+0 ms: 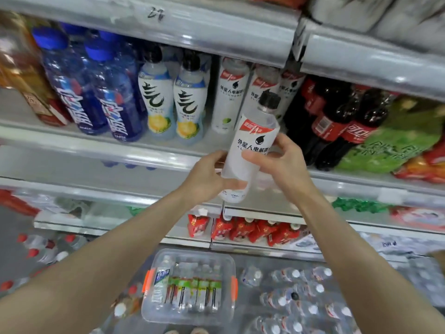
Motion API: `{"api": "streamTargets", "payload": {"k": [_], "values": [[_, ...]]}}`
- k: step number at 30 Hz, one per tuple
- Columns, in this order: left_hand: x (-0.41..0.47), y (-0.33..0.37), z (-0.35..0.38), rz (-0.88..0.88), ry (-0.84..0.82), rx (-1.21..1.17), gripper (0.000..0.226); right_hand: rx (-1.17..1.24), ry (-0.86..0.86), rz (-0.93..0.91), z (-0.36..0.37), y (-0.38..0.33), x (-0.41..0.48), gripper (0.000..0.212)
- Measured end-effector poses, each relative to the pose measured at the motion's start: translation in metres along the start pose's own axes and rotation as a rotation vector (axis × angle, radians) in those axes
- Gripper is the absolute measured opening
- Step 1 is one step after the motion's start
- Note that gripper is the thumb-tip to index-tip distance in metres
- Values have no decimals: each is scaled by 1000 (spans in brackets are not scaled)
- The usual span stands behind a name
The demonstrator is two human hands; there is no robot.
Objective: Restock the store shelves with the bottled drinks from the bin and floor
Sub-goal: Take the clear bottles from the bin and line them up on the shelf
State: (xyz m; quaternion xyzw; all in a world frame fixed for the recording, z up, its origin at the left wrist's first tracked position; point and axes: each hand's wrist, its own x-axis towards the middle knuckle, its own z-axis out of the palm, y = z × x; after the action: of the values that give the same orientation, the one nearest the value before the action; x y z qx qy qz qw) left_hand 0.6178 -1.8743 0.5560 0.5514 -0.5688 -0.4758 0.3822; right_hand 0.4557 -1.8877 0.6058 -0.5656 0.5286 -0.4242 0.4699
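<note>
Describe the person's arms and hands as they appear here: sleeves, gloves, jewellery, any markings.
Both forearms are bare from the bottom edge of the picture up to the wrists; no sleeve shows anywhere in view. The left hand and right hand wear no gloves. No watch, bracelet or ring is visible on either wrist or on the fingers, and no tattoos or other markings show. The nails look short and unpainted.
</note>
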Motion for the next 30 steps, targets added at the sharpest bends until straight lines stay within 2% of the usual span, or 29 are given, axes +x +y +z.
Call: {"api": "streamTargets", "payload": {"k": [8, 17, 21, 26, 30], "values": [[45, 31, 41, 125, -23, 44, 60, -27, 127, -57, -47, 1, 21, 51], [99, 29, 76, 119, 135, 10, 71, -58, 222, -133, -68, 22, 64, 62], [116, 23, 80, 113, 166, 34, 71, -26, 255, -142, -65, 31, 81, 62], [122, 15, 79, 109, 184, 41, 69, 38, 252, -136, -58, 41, 88, 50], [121, 11, 78, 114, 183, 21, 68, 97, 241, -142, -52, 46, 89, 52]]}}
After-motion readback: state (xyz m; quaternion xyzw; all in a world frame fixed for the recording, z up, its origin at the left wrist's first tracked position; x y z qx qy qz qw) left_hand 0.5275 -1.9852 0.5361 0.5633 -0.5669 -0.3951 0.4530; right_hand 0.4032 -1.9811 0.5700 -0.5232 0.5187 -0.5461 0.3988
